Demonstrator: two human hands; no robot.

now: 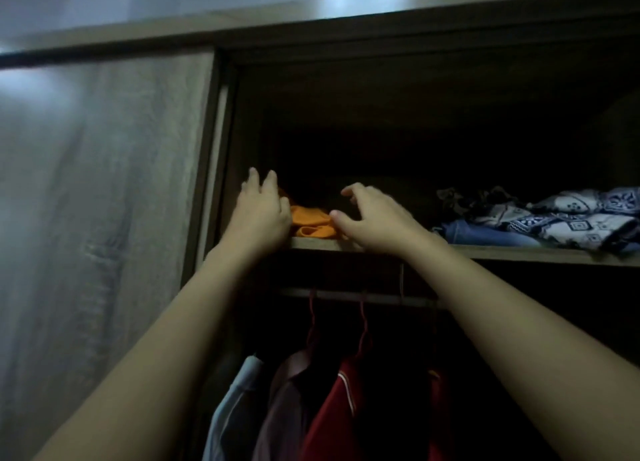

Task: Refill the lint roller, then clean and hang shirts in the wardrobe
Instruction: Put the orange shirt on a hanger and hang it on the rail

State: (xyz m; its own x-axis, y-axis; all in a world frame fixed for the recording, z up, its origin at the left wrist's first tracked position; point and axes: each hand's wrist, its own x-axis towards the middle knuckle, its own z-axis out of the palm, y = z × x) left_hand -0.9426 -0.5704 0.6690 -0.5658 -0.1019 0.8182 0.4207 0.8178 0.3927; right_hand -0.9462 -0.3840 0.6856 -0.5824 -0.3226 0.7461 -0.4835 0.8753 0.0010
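Both arms raised to upper shelf (485,251) of open wardrobe (381,55). Left hand (261,214) at left end of shelf, fingers loosely extended, thumb side touching folded orange garment (311,223); not closed around it. Right hand (370,214) just right of same garment, fingers spread and slightly curled, thumb tip at orange fabric edge, palm over shelf front lip. Orange garment lying on shelf between the two hands (nothing pinched as far as visible). Further right on same shelf: folded blue denim (485,233) under a blue-and-white patterned cloth (571,218), well apart from hands. Below shelf: hanging rail (346,296) with red hangers (363,325). Hung on rail, left to right: pale blue shirt (232,408), dusty pink shirt (284,401), red garment with white trim (332,415). Sliding wood-grain door (104,200) at left, closed over that half. Very dim interior, shelf back in shadow. Lint roller nowhere in view.
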